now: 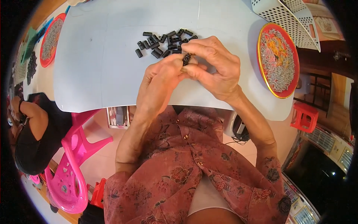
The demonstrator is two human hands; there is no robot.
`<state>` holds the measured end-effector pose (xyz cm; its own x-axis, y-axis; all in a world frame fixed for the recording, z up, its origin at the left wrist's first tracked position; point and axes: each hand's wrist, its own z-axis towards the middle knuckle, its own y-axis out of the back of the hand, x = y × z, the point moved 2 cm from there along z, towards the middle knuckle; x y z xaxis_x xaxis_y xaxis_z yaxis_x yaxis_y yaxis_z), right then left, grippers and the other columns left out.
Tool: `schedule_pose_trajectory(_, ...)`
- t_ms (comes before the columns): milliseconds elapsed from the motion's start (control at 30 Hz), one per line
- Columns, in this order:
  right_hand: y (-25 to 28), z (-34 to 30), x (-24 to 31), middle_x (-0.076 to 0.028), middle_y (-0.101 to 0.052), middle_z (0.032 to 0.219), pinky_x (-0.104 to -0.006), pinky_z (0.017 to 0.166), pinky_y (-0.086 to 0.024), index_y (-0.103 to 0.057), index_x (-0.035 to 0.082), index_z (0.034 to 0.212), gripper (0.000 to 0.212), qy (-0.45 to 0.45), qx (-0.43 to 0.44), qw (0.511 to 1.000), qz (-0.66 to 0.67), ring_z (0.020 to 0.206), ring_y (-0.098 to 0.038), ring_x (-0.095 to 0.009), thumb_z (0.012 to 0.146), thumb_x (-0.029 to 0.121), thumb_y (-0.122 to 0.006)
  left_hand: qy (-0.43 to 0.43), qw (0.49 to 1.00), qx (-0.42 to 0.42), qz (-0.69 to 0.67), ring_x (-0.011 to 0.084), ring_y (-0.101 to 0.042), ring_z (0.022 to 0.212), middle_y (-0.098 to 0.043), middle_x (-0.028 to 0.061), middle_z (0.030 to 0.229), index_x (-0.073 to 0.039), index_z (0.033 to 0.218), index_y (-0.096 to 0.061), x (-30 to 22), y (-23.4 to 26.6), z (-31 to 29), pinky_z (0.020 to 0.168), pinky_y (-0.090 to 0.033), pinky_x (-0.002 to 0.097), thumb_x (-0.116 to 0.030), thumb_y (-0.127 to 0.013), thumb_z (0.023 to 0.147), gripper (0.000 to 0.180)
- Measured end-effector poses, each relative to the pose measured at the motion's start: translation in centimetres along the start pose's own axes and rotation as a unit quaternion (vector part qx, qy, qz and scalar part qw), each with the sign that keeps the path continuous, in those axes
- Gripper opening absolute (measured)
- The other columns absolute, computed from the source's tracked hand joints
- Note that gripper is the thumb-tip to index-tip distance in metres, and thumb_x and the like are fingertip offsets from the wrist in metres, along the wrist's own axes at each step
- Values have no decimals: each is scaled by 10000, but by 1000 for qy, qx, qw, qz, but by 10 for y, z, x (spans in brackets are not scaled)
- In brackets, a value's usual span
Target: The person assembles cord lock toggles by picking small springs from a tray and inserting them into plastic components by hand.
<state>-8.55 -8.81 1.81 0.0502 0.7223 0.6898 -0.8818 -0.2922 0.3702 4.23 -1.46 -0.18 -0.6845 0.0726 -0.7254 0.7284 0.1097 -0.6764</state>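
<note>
My left hand (161,76) is closed, its thumb and forefinger pinching a small black cord lock (187,59), a short plastic cylinder with holes in it. My right hand (216,69) curls around the same piece from the other side, with the forefinger above and the thumb below it. The fingertips hide part of the piece, and whether they also hold a smaller part is too small to see. Just beyond my hands, a loose group of similar black cord locks (158,50) lies scattered on the pale table (97,67).
At the right edge stands a red, gold-rimmed plate (278,93) of small silver springs (278,71), beside a perforated white basket (298,22). Another red plate (44,62) of springs is far left. A seated person (37,127) and a pink chair (71,175) are at left.
</note>
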Motion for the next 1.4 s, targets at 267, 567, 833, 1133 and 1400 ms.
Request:
schedule_pose_trajectory(267, 7, 8, 3, -55, -645, 947, -300, 667, -509, -668, 76, 1023, 451, -9, 48, 999, -18, 846, -578, -206, 596, -63, -715, -34, 996, -6, 80, 146, -587, 849, -639, 92, 939, 68, 1109, -596, -1, -1, 1, 835, -473, 293, -129, -507, 953, 267)
schedule_pose_trajectory(567, 19, 10, 0, -96, -620, 975, -265, 663, -512, -663, 17, 1035, 227, -120, 81, 982, 125, 772, -609, -157, 810, 14, -635, -55, 995, 8, 84, 148, -611, 828, -670, 109, 909, 47, 1121, -609, 2, -2, 3, 792, -493, 284, -107, -560, 930, 250)
schedule_pose_trajectory(833, 21, 8, -5, -94, -635, 885, -251, 650, -505, -663, -2, 1021, 177, -146, 86, 974, 153, 708, -611, -118, 852, -3, -609, -75, 983, -13, 166, 151, -624, 816, -671, 107, 896, 41, 1095, -620, 1, -10, 3, 788, -503, 286, -86, -552, 929, 220)
schedule_pose_trajectory(1133, 21, 17, 7, -89, -622, 981, -310, 720, -525, -640, 59, 1079, 447, -59, 105, 993, -10, 872, -606, -215, 639, -18, -664, -66, 994, -49, 77, 143, -621, 847, -672, 113, 920, 37, 1086, -622, 4, -8, 7, 813, -482, 281, -80, -555, 916, 217)
schedule_pose_trajectory(1400, 5, 7, 7, -81, -602, 1019, -323, 699, -530, -638, 65, 1063, 462, -54, 42, 997, -34, 878, -580, -232, 623, -55, -715, -58, 996, -53, 52, 141, -614, 879, -670, 106, 934, 28, 1075, -629, 3, -11, 6, 827, -468, 275, -70, -557, 912, 204)
